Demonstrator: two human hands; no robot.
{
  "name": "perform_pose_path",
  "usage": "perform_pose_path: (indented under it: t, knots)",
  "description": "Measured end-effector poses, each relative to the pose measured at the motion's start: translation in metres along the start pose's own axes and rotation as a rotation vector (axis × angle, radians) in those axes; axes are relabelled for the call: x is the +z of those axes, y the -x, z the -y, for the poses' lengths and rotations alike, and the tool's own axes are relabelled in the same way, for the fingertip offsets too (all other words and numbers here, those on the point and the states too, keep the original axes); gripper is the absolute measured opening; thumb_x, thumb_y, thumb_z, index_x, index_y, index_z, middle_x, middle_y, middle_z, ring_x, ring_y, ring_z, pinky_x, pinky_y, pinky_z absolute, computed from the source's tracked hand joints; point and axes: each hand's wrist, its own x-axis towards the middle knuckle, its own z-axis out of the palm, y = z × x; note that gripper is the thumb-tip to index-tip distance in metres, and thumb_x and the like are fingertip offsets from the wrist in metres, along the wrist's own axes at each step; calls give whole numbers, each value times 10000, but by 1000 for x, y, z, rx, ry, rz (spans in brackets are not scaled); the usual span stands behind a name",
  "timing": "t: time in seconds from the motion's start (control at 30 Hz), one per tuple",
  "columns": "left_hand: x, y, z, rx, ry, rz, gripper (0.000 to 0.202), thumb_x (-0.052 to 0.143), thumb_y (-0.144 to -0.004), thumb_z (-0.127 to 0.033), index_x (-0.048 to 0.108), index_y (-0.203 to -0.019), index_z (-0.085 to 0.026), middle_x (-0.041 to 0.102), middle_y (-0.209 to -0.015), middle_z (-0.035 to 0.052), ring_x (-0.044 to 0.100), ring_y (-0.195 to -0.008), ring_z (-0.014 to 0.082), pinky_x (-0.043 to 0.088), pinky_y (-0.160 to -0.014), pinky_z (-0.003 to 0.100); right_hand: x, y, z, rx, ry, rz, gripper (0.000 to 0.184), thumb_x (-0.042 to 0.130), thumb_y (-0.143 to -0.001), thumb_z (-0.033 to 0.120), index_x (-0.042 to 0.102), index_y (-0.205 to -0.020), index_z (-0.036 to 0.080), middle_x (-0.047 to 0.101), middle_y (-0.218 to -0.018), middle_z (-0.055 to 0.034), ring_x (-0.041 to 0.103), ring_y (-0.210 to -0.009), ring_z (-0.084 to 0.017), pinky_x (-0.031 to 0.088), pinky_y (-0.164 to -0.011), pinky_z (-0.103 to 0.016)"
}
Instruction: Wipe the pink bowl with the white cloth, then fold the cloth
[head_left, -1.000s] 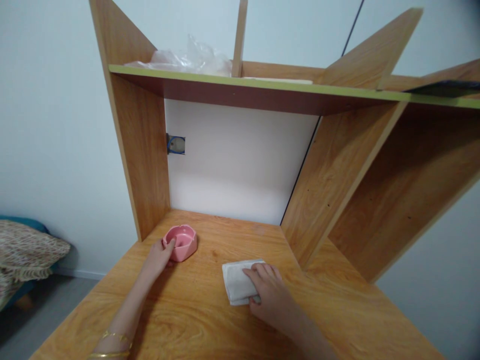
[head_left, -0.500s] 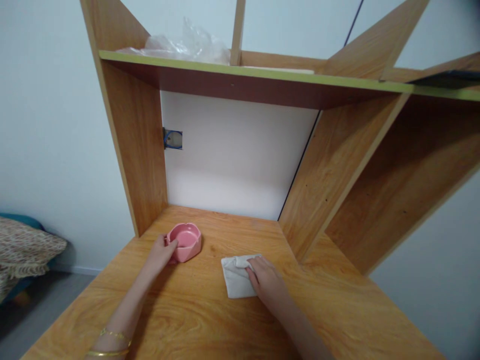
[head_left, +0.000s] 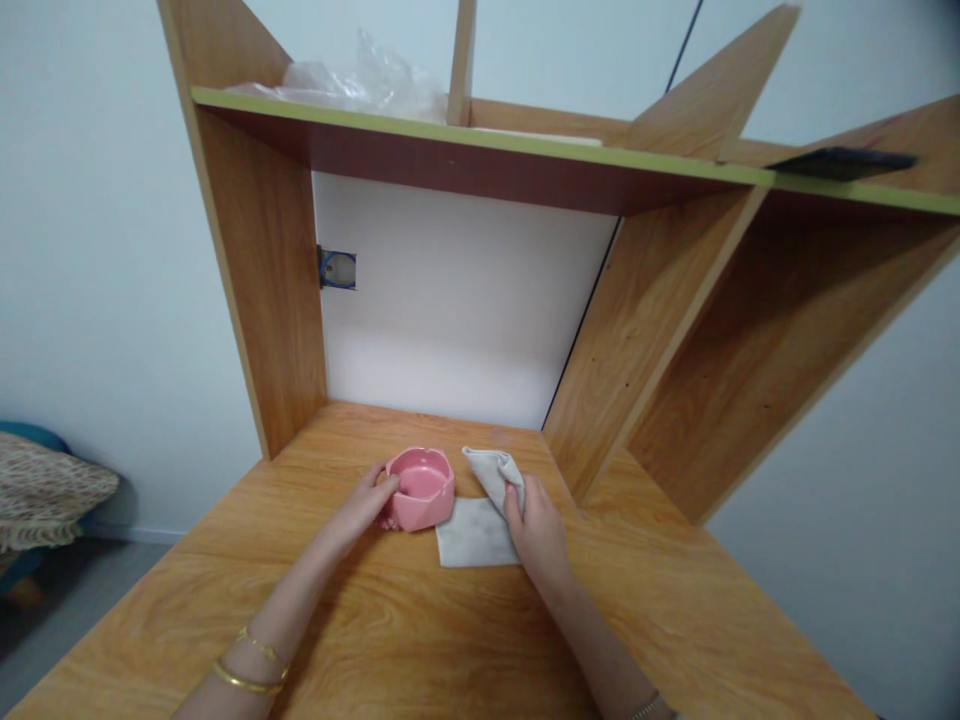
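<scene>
My left hand point(head_left: 373, 496) is closed on the left side of a pink faceted ashtray point(head_left: 435, 512), thumb over the rim and fingers outside. The ashtray has notches in its rim and sits upright, its right side by the edge of a light grey cloth point(head_left: 474, 540) spread on the wooden desk. My right hand point(head_left: 541, 530) pinches a folded, raised grey cloth piece point(head_left: 491, 470) above the flat one. Whether the two pieces join is hidden behind my fingers. Faint dark smudges show on the flat part.
The wooden desk point(head_left: 375, 630) runs under a shelf point(head_left: 525, 140) with side panels. A clear plastic bag point(head_left: 360, 85) and a dark flat object point(head_left: 844, 163) rest on the shelf. An open socket box point(head_left: 337, 270) is in the back wall. At left stands a patterned cover point(head_left: 52, 490).
My left hand and the ashtray have moved right, up to the cloth. My right hand has raised a folded piece of cloth from the flat part.
</scene>
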Motion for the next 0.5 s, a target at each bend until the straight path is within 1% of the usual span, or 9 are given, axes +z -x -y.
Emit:
perform_pose_path:
  t: [0.07, 0.17, 0.27, 0.33, 0.4, 0.5]
  knots:
    - [7, 3, -1, 20, -55, 6, 436, 458, -762, -299, 455, -1151, -101, 501, -393, -58, 483, -321, 100, 328, -339, 158, -1, 0, 2, 13, -29, 5, 254, 277, -894, 327, 490, -847, 198, 566, -750, -47, 546, -730, -194, 396, -624, -280]
    - [14, 7, -1, 62, -119, 20, 449, 487, -738, -290, 484, -1147, -106, 511, -423, -60, 474, -328, 92, 349, -351, 168, -3, 0, 7, -30, -83, 36, 260, 279, -890, 313, 507, -908, 189, 570, -807, -59, 542, -790, -196, 408, -673, -288]
    - [16, 7, 1, 93, -160, 30, 441, 480, -737, -279, 500, -1142, -105, 536, -472, -50, 459, -338, 84, 356, -361, 177, -5, 0, 11, -83, -118, 74, 275, 282, -887, 282, 523, -966, 178, 566, -860, -70, 537, -834, -193, 415, -715, -291]
    - [16, 6, 3, 115, -187, 22, 436, 478, -739, -280, 511, -1139, -109, 565, -518, -33, 473, -365, 90, 363, -374, 184, -5, 1, 14, -108, -120, 105, 274, 291, -883, 266, 532, -981, 179, 560, -873, -69, 537, -837, -188, 420, -721, -286]
    - [16, 6, 3, 161, -207, 12, 424, 484, -738, -283, 532, -1125, -116, 615, -598, -1, 528, -438, 109, 392, -414, 196, -5, 2, 16, -135, -112, 142, 270, 307, -878, 257, 541, -994, 186, 551, -881, -63, 539, -839, -185, 424, -723, -281]
    - [17, 7, 2, 248, -232, 8, 402, 488, -738, -280, 565, -1099, -120, 673, -774, 56, 612, -624, 157, 456, -529, 229, -4, 5, 19, -178, -112, 194, 270, 329, -871, 246, 546, -1024, 194, 533, -911, -59, 541, -856, -181, 428, -737, -279]
